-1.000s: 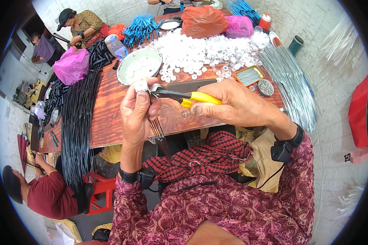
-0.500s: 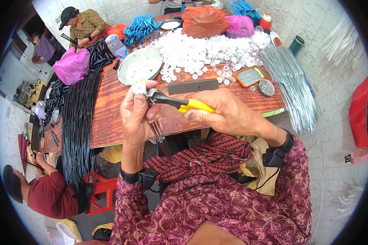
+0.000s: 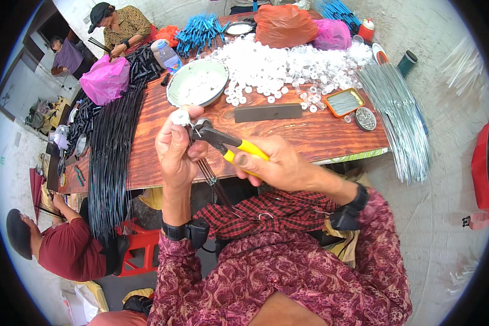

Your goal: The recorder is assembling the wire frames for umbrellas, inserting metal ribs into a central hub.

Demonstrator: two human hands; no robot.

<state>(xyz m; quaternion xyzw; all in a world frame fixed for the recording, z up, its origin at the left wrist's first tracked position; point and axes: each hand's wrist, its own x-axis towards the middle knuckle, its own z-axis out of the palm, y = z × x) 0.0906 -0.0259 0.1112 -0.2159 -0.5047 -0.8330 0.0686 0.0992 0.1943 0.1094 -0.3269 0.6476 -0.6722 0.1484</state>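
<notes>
My left hand (image 3: 174,155) is raised over the table's near edge, its fingers closed around a small round white plastic piece (image 3: 180,117). A bundle of thin dark wires (image 3: 213,182) runs down from the same grip toward my lap. In my right hand (image 3: 285,165) is a pair of pliers (image 3: 218,138) with yellow handles and a dark head. Their handles stand apart. The jaws are right beside the white piece, at my left fingertips; whether they grip a wire there is too small to tell.
Behind my hands lie a light-green bowl (image 3: 223,89), a heap of white plastic pieces (image 3: 266,68) and a dark flat bar (image 3: 267,112). Long silvery rods (image 3: 399,125) overhang the right edge, black rods (image 3: 114,152) the left. Co-workers sit at the left.
The pliers' handles have spread apart, and my right hand has dropped lower and nearer to my left hand. The whole scene has shifted slightly right in view.
</notes>
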